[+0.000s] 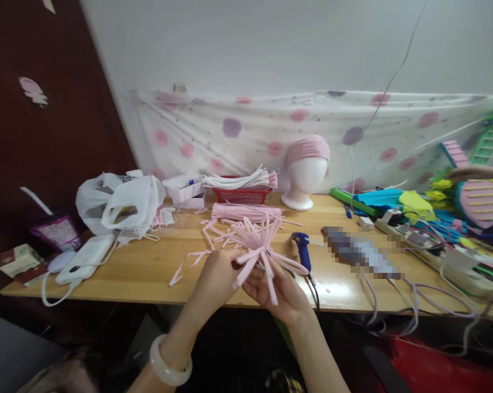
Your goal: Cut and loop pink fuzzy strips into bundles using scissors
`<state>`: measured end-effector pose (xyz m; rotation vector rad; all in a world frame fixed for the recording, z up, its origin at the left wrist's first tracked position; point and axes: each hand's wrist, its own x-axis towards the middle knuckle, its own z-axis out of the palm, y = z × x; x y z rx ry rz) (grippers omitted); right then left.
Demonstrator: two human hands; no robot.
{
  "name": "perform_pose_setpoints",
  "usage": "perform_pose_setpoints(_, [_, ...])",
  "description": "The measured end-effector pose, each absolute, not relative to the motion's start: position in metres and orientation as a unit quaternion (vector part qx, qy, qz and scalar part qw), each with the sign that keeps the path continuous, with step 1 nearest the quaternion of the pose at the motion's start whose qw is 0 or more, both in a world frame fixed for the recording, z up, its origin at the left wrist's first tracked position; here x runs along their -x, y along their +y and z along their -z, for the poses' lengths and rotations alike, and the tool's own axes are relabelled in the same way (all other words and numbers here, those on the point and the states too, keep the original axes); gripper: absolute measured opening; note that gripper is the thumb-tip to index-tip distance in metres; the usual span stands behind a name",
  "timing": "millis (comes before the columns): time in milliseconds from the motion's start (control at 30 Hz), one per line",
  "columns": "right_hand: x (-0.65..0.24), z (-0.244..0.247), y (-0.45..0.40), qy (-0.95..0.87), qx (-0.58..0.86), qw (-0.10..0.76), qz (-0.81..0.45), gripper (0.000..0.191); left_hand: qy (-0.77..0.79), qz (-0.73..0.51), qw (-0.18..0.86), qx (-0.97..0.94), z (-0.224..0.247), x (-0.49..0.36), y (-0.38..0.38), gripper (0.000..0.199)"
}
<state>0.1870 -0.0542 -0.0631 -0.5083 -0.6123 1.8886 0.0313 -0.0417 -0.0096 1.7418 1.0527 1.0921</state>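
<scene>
Over the table's front edge, both hands hold a bow-like cluster of pink pipe cleaners bent into loops that fan out. My left hand pinches it from the left, its fingertips partly hidden behind the stems. From below and to the right, my right hand is closed round its middle, with a ring on one finger. Behind the cluster lies a bundle of straight pink pipe cleaners. Bent pink strips trail on the wood left of my hands. A blue hot glue gun rests just right of them.
A red basket with white and pink stems stands at the back, beside a white foam head wearing a pink band. Plastic bags and a white power bank lie left. Power strips and cables crowd the right, where another person's arm reaches in.
</scene>
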Motion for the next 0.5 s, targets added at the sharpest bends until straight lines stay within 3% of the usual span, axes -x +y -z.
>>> perform_pose_setpoints(100, [-0.191, 0.060, -0.053, -0.250, 0.209, 0.494, -0.806, 0.035, 0.439, -0.418, 0.415, -0.678, 0.000, -0.010, -0.037, 0.014])
perform_pose_setpoints(333, [-0.202, 0.071, -0.044, -0.248, 0.234, 0.537, -0.772, 0.026, 0.494, -0.464, 0.386, -0.626, -0.017, 0.020, -0.028, 0.009])
perform_pose_setpoints(500, [-0.195, 0.095, -0.030, -0.298, 0.309, 0.596, -0.678, 0.020, 0.502, -0.499, 0.338, -0.620, -0.026, 0.027, -0.030, 0.032])
